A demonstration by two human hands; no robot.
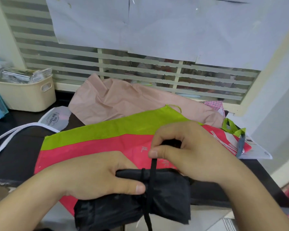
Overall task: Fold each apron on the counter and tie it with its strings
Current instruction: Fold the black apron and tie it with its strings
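Head view, left hand (97, 177) gripping rolled black apron (165, 202), right hand (187, 147) pinching flat string (153, 165)

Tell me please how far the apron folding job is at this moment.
Done: the black fabric apron is already folded into a bundle. In hand: the left hand grips the bundle while the right hand pinches its black string, wrapped around it; no finished knot shows. Left: the pink and green apron and the pale pink apron lie unfolded on the counter.
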